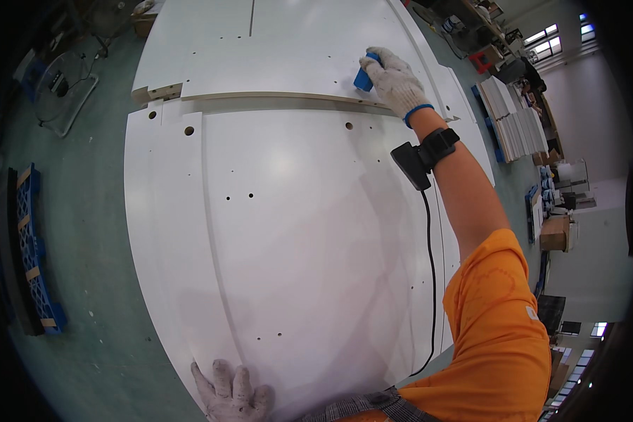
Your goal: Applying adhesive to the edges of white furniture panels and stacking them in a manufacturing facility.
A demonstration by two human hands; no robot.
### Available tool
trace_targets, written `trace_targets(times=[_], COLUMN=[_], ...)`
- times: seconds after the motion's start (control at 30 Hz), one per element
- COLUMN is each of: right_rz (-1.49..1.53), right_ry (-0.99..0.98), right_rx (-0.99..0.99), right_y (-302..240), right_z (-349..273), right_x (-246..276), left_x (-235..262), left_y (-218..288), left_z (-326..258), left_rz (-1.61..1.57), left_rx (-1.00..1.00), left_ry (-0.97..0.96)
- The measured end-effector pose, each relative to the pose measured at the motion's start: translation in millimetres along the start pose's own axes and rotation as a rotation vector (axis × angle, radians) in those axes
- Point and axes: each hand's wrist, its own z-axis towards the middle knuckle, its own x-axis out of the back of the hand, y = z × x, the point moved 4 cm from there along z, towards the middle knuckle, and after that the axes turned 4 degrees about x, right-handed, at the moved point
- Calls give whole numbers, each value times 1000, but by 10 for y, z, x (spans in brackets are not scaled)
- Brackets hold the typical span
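Observation:
My right hand (397, 79), in a whitish knit glove with a blue cuff, reaches to the far right over a white panel. Its fingers are closed round a small blue block (363, 79), which is partly hidden by the glove; its exact kind I cannot make out. At the near left edge, my left hand (233, 395), gloved too, lies with fingers spread on the near white panel (309, 232). Several drilled holes dot that panel. Beyond it lies the far white panel (281, 63), with a raised, notched edge facing me.
A black device (416, 163) strapped to my right wrist trails a black cable (431, 281) across the panel. To the left stand a floor fan (60, 84) and a blue pallet (32, 239). Stacked white boards (511, 119) and a cardboard box (555, 233) are at the right.

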Motion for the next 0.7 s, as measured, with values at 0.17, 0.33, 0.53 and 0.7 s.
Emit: trace_targets(times=[0.17,0.33,0.53,0.7], right_rz=[-24,87,-59,-29], right_ry=[-14,-25,-40,30], right_rx=[-54,-40,121,271], right_y=[-24,95,1,-119], right_z=[-10,60,6,-50], right_x=[-13,13,44,48], left_x=[5,-3,-8,10], left_y=[8,3,-7,6], left_z=[2,9,2,22], left_rz=[-2,-3,-8,-14], left_rx=[-4,-10,0,-21], left_ry=[-2,6,8,7])
